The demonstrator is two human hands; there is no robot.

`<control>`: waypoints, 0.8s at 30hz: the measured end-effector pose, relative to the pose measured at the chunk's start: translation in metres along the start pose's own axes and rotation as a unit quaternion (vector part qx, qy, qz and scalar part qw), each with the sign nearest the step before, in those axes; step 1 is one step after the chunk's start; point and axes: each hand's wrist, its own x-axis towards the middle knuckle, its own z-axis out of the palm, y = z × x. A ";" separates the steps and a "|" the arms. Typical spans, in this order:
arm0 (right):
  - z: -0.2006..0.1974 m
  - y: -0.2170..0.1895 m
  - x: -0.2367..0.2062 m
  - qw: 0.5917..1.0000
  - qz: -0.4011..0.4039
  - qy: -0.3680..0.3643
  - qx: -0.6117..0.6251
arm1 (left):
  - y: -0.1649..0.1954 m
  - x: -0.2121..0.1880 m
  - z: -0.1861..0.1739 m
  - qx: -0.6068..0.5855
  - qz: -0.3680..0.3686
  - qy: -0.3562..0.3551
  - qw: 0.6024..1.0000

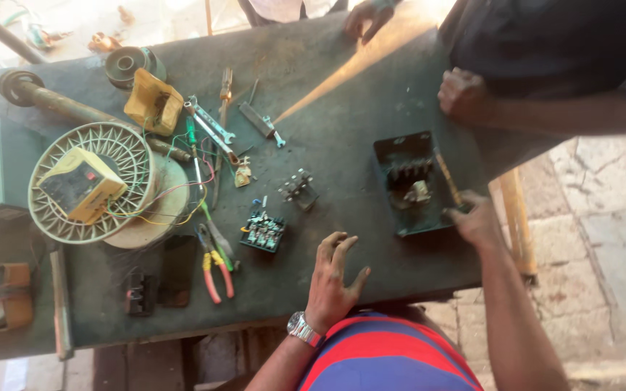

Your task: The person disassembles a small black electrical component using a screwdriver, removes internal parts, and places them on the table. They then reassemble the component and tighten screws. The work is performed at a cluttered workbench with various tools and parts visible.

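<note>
The right hand (476, 219) is on the right, near corner of a dark open box (413, 185) that lies on the right part of the desk (342, 152), and its fingers close around a thin yellowish stick-like tool (448, 179) that runs along the box's right wall; whether the fingers pinch the tool or the box edge too is hard to tell. Inside the box sit a row of dark terminals and a pale lump of something. The left hand (332, 279) rests flat at the near edge of the desk, fingers spread and holding nothing, just left of the box. To do this well, I judge the left hand would serve better pressed on the box's near left corner, so the box cannot slide while the tool works along the wall. The tool should stay low and parallel to the wall, clear of the terminals. A small green part with screws (263, 232) and a grey block (298, 189) lie near the box on its left, and red and yellow pliers (215, 269) lie farther left. Another person's hand (461, 93) rests on the far right edge of the desk, well apart from the box, and should remain clear of it.
</note>
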 end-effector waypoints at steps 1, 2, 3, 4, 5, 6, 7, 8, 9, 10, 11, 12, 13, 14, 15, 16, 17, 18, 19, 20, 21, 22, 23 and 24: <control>-0.003 0.001 0.001 0.999 -0.025 -0.014 0.026 | 0.007 0.001 0.006 -0.003 -0.010 0.000 1.000; -0.008 0.005 0.002 0.997 -0.050 -0.027 0.053 | 0.015 0.000 0.011 -0.006 -0.019 0.008 1.000; -0.015 0.014 0.001 0.996 -0.063 -0.047 0.050 | 0.023 0.002 0.017 -0.008 -0.025 0.017 1.000; -0.023 0.017 0.001 0.994 -0.078 -0.065 0.048 | 0.028 0.007 0.021 -0.010 -0.027 0.028 0.999; -0.033 0.021 -0.001 0.993 -0.046 -0.097 0.039 | 0.034 0.011 0.026 -0.006 -0.040 0.035 0.999; -0.041 0.026 -0.007 0.991 -0.008 -0.131 0.028 | 0.040 0.010 0.031 -0.003 -0.058 0.037 0.998; -0.049 0.030 -0.010 0.984 -0.012 -0.171 0.052 | 0.045 0.008 0.038 -0.002 -0.079 0.038 0.996; -0.057 0.034 -0.012 0.974 -0.014 -0.211 0.075 | 0.049 0.007 0.045 0.009 -0.068 0.045 0.997; -0.062 0.037 -0.014 0.963 -0.016 -0.251 0.098 | 0.052 0.006 0.053 0.020 -0.059 0.051 0.997; -0.067 0.039 -0.013 0.953 -0.063 -0.285 0.080 | 0.053 0.004 0.060 0.031 -0.051 0.057 0.997; -0.068 0.039 -0.009 0.940 -0.109 -0.318 0.061 | 0.054 0.002 0.067 0.040 -0.048 0.066 0.996; -0.068 0.038 -0.006 0.922 -0.154 -0.352 0.043 | 0.053 0.000 0.073 0.049 -0.047 0.074 0.995; -0.063 0.037 -0.003 0.917 -0.153 -0.365 0.052 | 0.052 -0.001 0.079 0.058 -0.047 0.084 0.994; -0.055 0.033 0.001 0.911 -0.154 -0.379 0.062 | 0.049 -0.001 0.083 0.073 -0.060 0.100 0.990; -0.048 0.030 0.005 0.904 -0.157 -0.392 0.072 | 0.045 0.002 0.087 0.089 -0.073 0.118 0.986; -0.045 0.030 0.008 0.909 -0.167 -0.374 0.070 | 0.041 0.005 0.090 0.107 -0.087 0.136 0.981; -0.041 0.029 0.009 0.914 -0.176 -0.359 0.070 | 0.036 0.008 0.092 0.113 -0.091 0.138 0.980; -0.038 0.030 0.006 0.918 -0.180 -0.346 0.072 | 0.031 0.010 0.094 0.122 -0.099 0.135 0.978; -0.038 0.035 0.004 0.930 -0.157 -0.321 0.081 | 0.028 0.011 0.096 0.139 -0.095 0.137 0.976; -0.042 0.044 0.001 0.942 -0.128 -0.298 0.086 | 0.025 0.010 0.101 0.153 -0.095 0.135 0.974; -0.048 0.055 -0.006 0.952 -0.121 -0.273 0.071 | 0.024 0.007 0.104 0.161 -0.128 0.120 0.971; -0.052 0.063 -0.009 0.961 -0.122 -0.241 0.056 | 0.020 0.009 0.105 0.170 -0.151 0.109 0.968; -0.059 0.071 -0.012 0.969 -0.104 -0.222 0.029 | 0.017 0.010 0.105 0.162 -0.153 0.118 0.968; -0.071 0.080 -0.018 0.976 -0.084 -0.203 -0.001 | 0.017 0.008 0.107 0.150 -0.157 0.124 0.968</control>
